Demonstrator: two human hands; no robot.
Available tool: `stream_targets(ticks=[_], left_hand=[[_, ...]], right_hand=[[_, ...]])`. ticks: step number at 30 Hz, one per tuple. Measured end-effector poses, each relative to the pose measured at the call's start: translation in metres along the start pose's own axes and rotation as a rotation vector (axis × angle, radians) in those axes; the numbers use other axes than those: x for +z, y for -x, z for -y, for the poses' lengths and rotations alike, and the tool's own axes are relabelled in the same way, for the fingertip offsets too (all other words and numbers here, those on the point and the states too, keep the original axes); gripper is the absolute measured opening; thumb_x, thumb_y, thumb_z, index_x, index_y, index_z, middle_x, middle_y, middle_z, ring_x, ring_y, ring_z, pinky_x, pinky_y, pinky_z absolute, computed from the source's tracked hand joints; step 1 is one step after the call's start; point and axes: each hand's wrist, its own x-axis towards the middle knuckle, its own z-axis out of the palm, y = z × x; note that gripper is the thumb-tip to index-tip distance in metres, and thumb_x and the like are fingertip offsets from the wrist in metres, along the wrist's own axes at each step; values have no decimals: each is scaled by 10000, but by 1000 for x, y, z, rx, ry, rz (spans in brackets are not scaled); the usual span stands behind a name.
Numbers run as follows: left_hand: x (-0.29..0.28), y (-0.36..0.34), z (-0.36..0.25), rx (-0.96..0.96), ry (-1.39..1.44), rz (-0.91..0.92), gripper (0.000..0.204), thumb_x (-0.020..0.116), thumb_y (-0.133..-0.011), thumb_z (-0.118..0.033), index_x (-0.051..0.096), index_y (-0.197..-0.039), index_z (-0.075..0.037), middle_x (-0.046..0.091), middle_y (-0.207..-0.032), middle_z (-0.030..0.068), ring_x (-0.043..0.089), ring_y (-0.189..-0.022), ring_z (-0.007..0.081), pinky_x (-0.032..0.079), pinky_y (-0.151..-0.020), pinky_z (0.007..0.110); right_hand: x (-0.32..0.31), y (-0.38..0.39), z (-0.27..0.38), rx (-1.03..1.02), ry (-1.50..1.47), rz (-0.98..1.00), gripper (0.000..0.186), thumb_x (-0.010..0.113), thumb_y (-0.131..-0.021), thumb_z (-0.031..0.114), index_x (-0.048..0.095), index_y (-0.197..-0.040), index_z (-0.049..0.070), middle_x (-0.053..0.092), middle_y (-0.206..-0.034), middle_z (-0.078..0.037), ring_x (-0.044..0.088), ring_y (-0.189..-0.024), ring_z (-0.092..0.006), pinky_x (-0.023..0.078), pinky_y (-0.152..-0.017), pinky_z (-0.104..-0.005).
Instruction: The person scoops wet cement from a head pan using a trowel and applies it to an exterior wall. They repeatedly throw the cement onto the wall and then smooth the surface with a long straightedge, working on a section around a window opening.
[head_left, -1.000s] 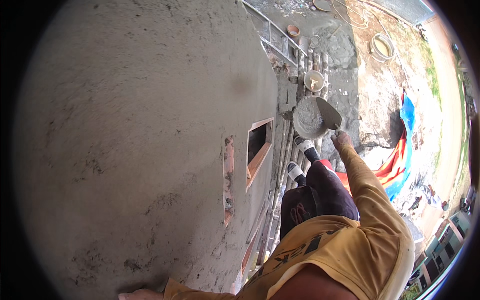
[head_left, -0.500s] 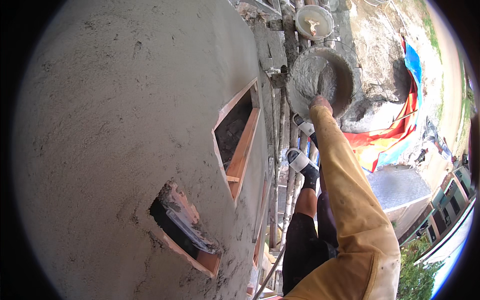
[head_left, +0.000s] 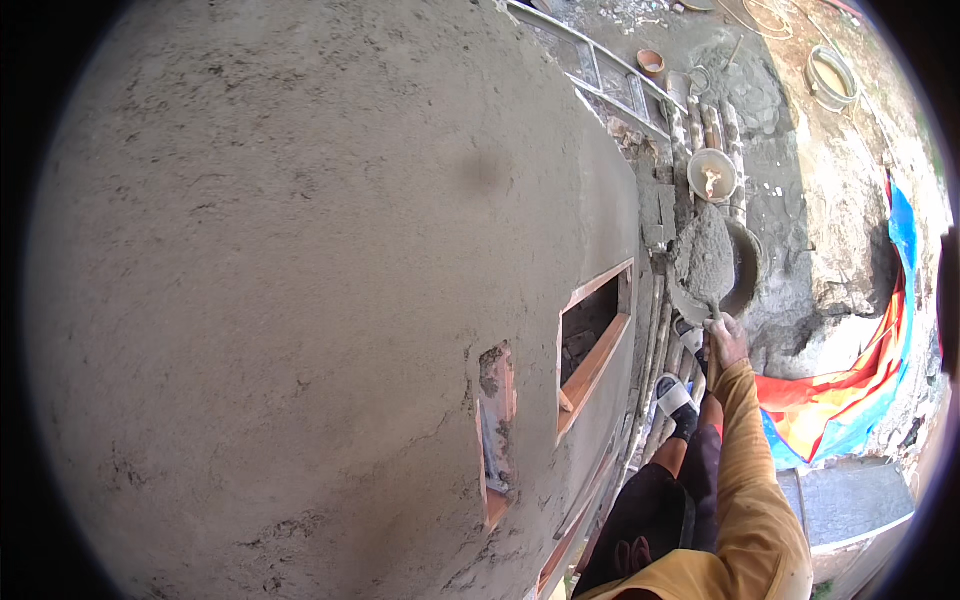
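My right hand (head_left: 728,340) is wrapped round the handle of a trowel (head_left: 714,306). Its blade lies under a heaped load of wet grey mortar (head_left: 704,250). The load appears over a mortar bucket (head_left: 748,272) and hides much of its opening. Left of the arm rises a plastered wall (head_left: 350,250) with a wood-framed opening (head_left: 594,374) and a smaller, rough-edged one (head_left: 507,385). Dark finger-like shapes (head_left: 630,555) show by my shorts at the lower edge, possibly my left hand; its grip cannot be made out.
My sandalled feet (head_left: 676,392) stand on a scaffold of poles (head_left: 655,335). Past the bucket are a smaller pale bucket (head_left: 712,175), a metal ladder (head_left: 612,85) and a small brown pot (head_left: 650,62). An orange and blue tarp (head_left: 830,400) lies at the right, below.
My right hand was down inside the bucket; now it is raised above it with a mortar-loaded trowel. The view has shifted, so the wall fills more of it.
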Motion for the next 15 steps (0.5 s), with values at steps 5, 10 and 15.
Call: stream_targets(ticks=[5, 10, 15], left_hand=[[-34, -12, 52, 11, -110, -18, 655, 431, -886, -490, 404, -1272, 39, 364, -1329, 261, 289, -1265, 433, 209, -997, 590], [-24, -14, 51, 22, -226, 2, 645, 386, -902, -494, 413, -1275, 31, 371, -1340, 236, 309, -1256, 425, 243, -990, 571], [-27, -21, 39, 10, -126, -77, 683, 374, -900, -509, 354, -1316, 33, 327, -1369, 238, 290, -1267, 428, 241, -998, 563]], right_hand=[[42, 62, 164, -324, -438, -174, 217, 563, -845, 217, 564, -972, 42, 515, -649, -15, 494, -487, -112, 415, -434, -232], [87, 34, 276, -668, -193, -754, 408, 653, -770, 234, 553, -1045, -49, 590, -918, -152, 575, -771, -235, 462, -663, -309], [214, -12, 277, -666, 114, -735, 408, 590, -798, 265, 534, -1083, -21, 567, -1052, -241, 555, -945, -370, 447, -804, -389]])
